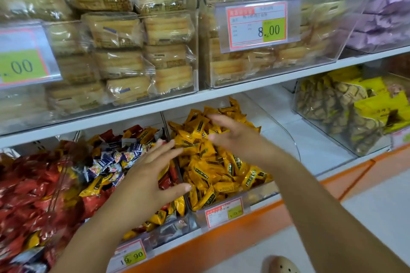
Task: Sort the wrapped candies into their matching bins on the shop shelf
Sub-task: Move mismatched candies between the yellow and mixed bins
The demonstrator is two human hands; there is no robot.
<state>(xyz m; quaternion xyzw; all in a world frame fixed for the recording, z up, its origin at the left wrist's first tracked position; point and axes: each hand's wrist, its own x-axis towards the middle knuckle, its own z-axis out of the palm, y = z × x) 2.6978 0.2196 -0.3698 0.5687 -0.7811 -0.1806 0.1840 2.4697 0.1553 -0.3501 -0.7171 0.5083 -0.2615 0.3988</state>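
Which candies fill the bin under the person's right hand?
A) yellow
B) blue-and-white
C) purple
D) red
A: the right hand is spread over a bin piled with yellow candies.

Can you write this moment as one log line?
left hand: open, over mixed candies | right hand: open, over yellow candies | held: nothing seen

Glossy foil-like yellow candy wrappers point(208, 162); clear smooth plastic bins point(295, 146); crinkled transparent biscuit packs point(117, 31)
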